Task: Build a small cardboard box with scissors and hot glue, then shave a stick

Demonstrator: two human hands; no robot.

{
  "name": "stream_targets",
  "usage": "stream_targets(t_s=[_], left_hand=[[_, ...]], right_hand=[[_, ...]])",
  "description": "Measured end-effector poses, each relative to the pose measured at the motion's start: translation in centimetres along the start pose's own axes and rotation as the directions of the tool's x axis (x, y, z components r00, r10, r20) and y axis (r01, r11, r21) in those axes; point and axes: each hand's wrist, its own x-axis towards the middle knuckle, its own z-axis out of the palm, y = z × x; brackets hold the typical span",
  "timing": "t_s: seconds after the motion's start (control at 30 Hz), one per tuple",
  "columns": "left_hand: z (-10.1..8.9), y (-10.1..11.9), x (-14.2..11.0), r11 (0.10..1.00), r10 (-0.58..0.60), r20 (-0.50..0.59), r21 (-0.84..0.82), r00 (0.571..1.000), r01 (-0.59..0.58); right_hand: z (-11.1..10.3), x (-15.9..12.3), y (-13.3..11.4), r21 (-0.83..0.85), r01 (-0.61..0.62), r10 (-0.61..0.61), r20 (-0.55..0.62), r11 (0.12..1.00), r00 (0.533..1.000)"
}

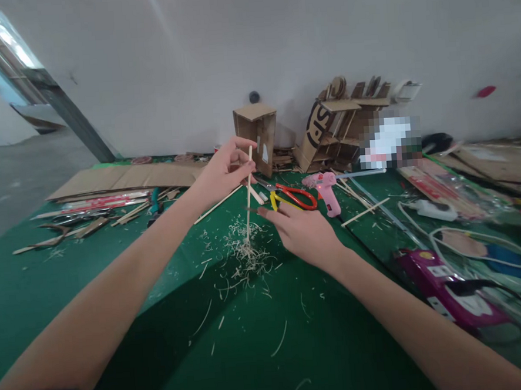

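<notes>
A thin wooden stick (pixel 249 225) stands nearly upright, its lower end in a pile of pale wood shavings (pixel 245 260) on the green tabletop. Near its top, my left hand (pixel 226 169) pinches it between thumb and fingers. My right hand (pixel 304 230) is closed on a small, thin dark blade (pixel 253 209), mostly hidden by the fingers, whose tip reaches the stick partway down. Just beyond the right hand lie red-handled scissors (pixel 296 195) and a yellow-handled tool (pixel 275 202), partly covered by that hand.
A pink glue gun (pixel 326 194) stands right of the scissors, and a purple power strip (pixel 452 292) with cables lies at right. Cardboard structures (pixel 256 130) stand against the wall. Flat cardboard (pixel 127 178), bundled sticks and scraps lie along the left back.
</notes>
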Motion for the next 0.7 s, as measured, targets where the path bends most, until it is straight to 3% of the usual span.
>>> stream_targets(t_s=[0.07, 0.23, 0.4, 0.57, 0.7], left_hand=[[-0.1, 0.3, 0.1, 1.0, -0.018, -0.004, 0.022, 1.0, 0.018], [-0.3, 0.8, 0.0, 0.998, -0.059, -0.01, 0.036, 0.998, 0.06], [0.1, 1.0, -0.3, 1.0, -0.028, 0.059, -0.011, 0.998, 0.029], [0.3, 1.5, -0.6, 1.0, -0.025, 0.062, 0.012, 0.998, 0.025], [0.4, 1.5, -0.6, 0.999, -0.039, 0.019, 0.015, 0.999, 0.038]], right_hand=[[0.1, 0.0, 0.2, 0.013, -0.003, 0.003, -0.006, 1.0, 1.0], [0.3, -0.3, 0.0, 0.092, 0.141, -0.152, 0.115, 0.986, 0.982], [0.2, -0.2, 0.5, -0.011, 0.025, -0.025, 0.002, 1.0, 1.0], [0.1, -0.7, 0.5, 0.089, 0.118, -0.131, 0.16, 0.989, 0.978], [0.0, -0.5, 0.6, 0.013, 0.014, -0.015, 0.055, 1.0, 0.998]])
